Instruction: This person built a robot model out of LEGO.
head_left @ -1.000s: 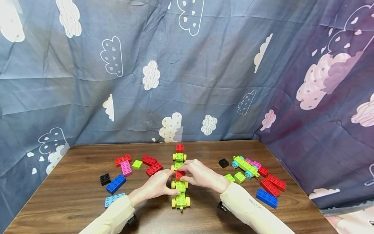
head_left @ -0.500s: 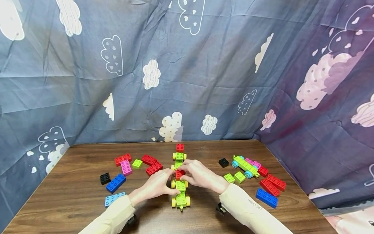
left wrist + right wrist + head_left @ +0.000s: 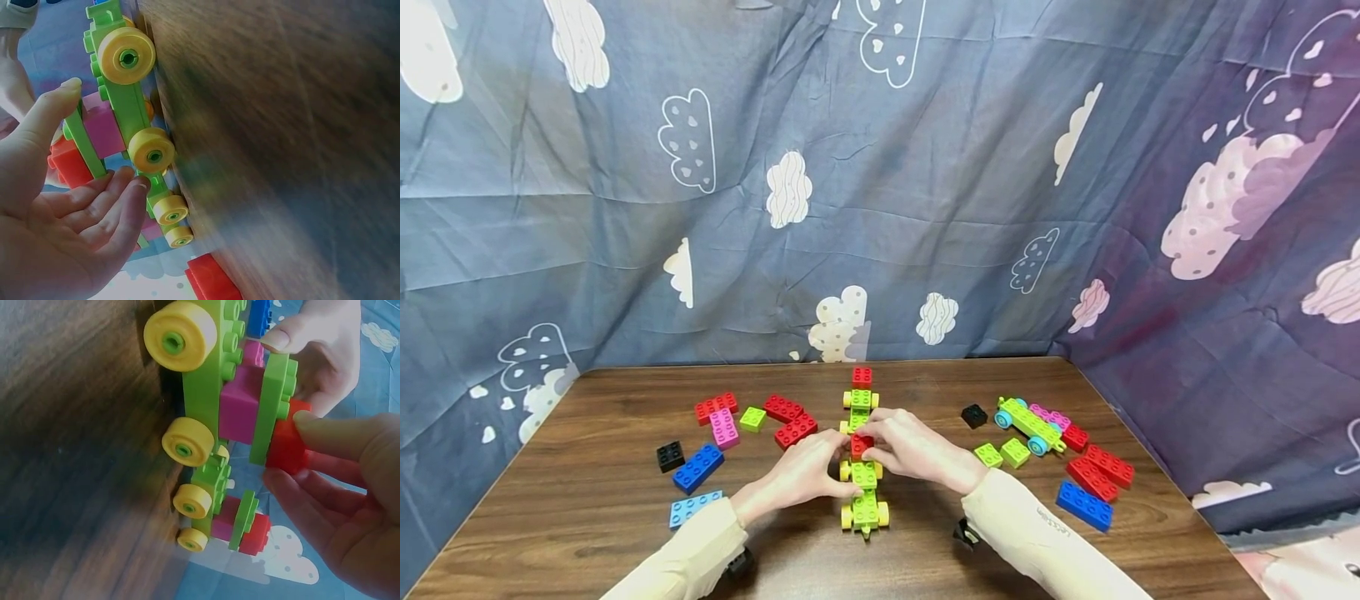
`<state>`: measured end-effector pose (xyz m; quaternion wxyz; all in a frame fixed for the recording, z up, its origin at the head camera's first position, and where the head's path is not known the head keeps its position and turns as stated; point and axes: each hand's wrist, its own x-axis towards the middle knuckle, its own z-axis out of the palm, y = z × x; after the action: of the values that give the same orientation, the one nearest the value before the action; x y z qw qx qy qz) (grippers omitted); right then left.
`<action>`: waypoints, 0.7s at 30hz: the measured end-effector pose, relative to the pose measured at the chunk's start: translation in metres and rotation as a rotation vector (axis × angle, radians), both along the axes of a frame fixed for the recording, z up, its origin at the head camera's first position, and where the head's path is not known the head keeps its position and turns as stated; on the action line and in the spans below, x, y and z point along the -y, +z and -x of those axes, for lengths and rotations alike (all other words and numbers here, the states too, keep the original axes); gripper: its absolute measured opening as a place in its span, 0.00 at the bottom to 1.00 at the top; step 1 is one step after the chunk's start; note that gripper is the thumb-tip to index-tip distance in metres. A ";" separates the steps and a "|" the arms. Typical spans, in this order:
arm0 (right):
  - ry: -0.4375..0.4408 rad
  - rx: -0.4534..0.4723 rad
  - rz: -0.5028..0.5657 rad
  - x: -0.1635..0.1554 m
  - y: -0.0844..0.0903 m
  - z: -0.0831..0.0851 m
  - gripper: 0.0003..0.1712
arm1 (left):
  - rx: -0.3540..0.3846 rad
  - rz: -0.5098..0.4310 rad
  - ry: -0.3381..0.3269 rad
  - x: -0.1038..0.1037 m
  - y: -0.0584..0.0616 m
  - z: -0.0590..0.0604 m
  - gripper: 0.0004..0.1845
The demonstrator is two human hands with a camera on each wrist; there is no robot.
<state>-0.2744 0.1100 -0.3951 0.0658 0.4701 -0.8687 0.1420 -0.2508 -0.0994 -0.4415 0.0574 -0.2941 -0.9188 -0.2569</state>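
A train of lime-green wheeled cars [image 3: 864, 510] with yellow wheels runs down the middle of the wooden table [image 3: 587, 517]. The middle car [image 3: 203, 381] carries a pink block [image 3: 240, 406] and a green plate [image 3: 275, 406]. My right hand [image 3: 871, 447] pinches a small red brick [image 3: 287, 447] between thumb and fingers, against that plate. My left hand [image 3: 838, 468] grips the same car from the other side, with its thumb [image 3: 44, 119] on the plate and its fingers [image 3: 119, 200] at the chassis. A farther car [image 3: 240, 519] bears the same stack, topped with red.
Loose bricks lie to the left: red [image 3: 790, 421], pink [image 3: 724, 429], black [image 3: 669, 457], blue [image 3: 697, 469], light blue [image 3: 694, 509]. To the right are a green car with blue wheels [image 3: 1028, 425], a black brick [image 3: 974, 416], red bricks [image 3: 1101, 471] and a blue one [image 3: 1084, 506]. Cloud-print cloth walls the table.
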 end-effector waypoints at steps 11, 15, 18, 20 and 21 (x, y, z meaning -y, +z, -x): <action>-0.020 0.081 0.052 -0.001 -0.002 0.001 0.15 | 0.016 0.004 -0.002 0.002 0.002 -0.001 0.27; -0.022 0.104 0.020 -0.003 0.001 0.003 0.17 | 0.018 0.012 -0.003 0.002 0.001 -0.001 0.29; -0.023 0.101 0.013 -0.006 0.003 0.004 0.15 | 0.010 0.016 -0.001 0.001 0.000 -0.001 0.30; -0.021 0.104 0.025 -0.008 0.004 0.005 0.14 | 0.010 0.014 -0.002 0.001 0.000 -0.001 0.31; -0.020 0.105 0.033 -0.009 0.004 0.005 0.14 | 0.009 0.015 -0.002 0.002 0.000 -0.001 0.31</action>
<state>-0.2796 0.1188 -0.3911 0.0290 0.4519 -0.8732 0.1800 -0.2497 -0.1012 -0.4412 0.0508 -0.2943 -0.9207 -0.2512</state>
